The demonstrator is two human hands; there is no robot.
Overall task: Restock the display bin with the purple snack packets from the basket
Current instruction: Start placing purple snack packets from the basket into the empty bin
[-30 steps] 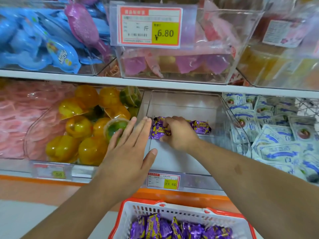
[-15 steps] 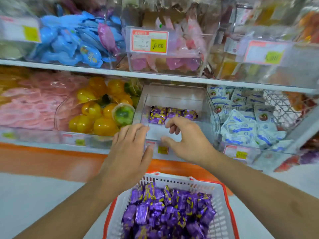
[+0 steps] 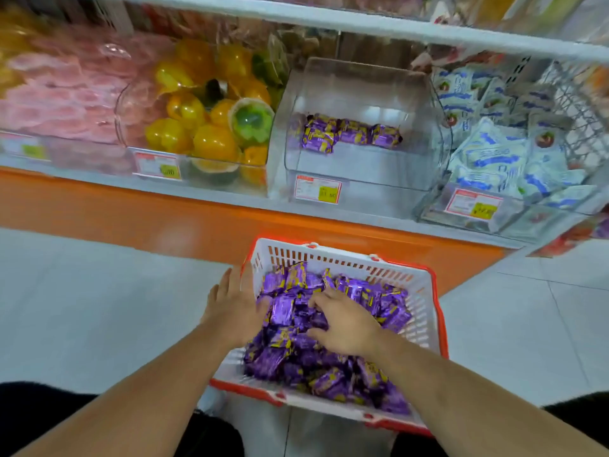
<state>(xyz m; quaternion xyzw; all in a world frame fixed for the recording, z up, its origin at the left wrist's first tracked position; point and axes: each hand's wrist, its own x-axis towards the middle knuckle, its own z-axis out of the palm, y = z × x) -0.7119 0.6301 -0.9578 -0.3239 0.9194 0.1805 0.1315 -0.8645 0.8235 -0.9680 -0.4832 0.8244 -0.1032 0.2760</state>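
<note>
A white and orange basket [image 3: 333, 256] stands on the floor in front of me, full of purple snack packets [image 3: 290, 357]. My left hand [image 3: 232, 306] lies flat and open over the basket's left rim, its fingertips at the edge of the pile. Over the middle of the pile my right hand [image 3: 346, 321] rests with thumb and fingers apart and curled onto the packets; none is lifted. Above, the clear display bin [image 3: 362, 174] on the lower shelf holds a short row of purple packets [image 3: 349, 133] at its back.
A bin of yellow and green jelly cups [image 3: 204, 127] stands left of the display bin, and white and blue packets [image 3: 501, 156] fill the bin to its right. An orange shelf base [image 3: 164, 222] runs below. Grey floor tiles surround the basket.
Both hands have dropped from the display bin down to the basket. My view has tilted down and pulled back, so the upper shelf is mostly out of sight.
</note>
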